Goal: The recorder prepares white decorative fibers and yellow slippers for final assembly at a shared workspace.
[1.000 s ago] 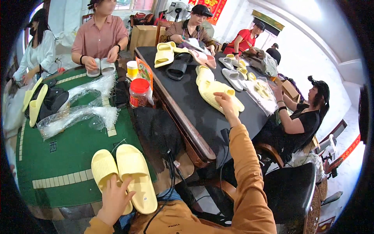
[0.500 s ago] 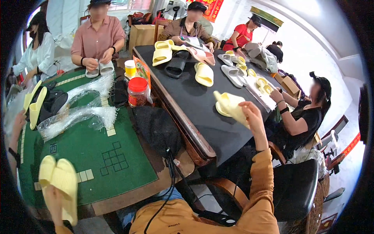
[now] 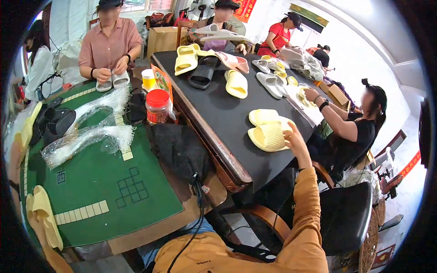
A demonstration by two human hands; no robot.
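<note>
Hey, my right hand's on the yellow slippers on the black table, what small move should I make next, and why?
Probably close the right hand on the yellow slippers: its fingers only rest open at their edge, so nothing is gripped. The left hand already holds another yellow pair.

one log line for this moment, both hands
left hand: holding yellow slipper pair at green table edge | right hand: on yellow slippers on black table | fingers: around slippers

Garment: mustard-orange long-sleeved top, small dark lettering at the chest.
Right sleeve: same orange fabric, creased, ends at the wrist; right hand (image 3: 298, 144) bare.
Left sleeve: orange, only partly in view.
Cable: thin black lead running down over the chest.
</note>
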